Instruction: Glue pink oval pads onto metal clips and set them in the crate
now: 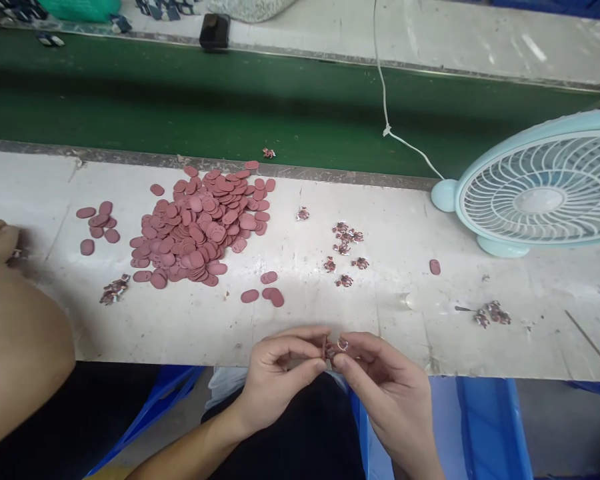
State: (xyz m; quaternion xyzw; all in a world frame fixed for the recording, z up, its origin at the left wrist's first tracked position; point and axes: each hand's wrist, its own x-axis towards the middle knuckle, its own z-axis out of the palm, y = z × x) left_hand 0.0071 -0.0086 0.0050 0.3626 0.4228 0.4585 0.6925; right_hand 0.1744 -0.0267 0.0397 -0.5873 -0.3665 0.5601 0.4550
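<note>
Close to the table's front edge, my left hand [275,373] is closed, pinching a reddish-brown oval disc [325,346] on edge between thumb and fingers. Facing it, my right hand [393,383] pinches a small brown-and-white figure [342,345] at the fingertips. The two pieces are close together; whether they touch I cannot tell. Just beyond my hands lie a few loose oval discs [250,296] and a group of small figures [344,248]. A large heap of the same discs [190,233] sits farther to the left.
At the right stands a light blue fan [540,200] with a white cord [384,87]. Another person's arm [25,347] reaches in from the left. A green channel [180,113] runs behind the white table [300,320]. More figures [495,313] and a thin stick [585,335] lie at right.
</note>
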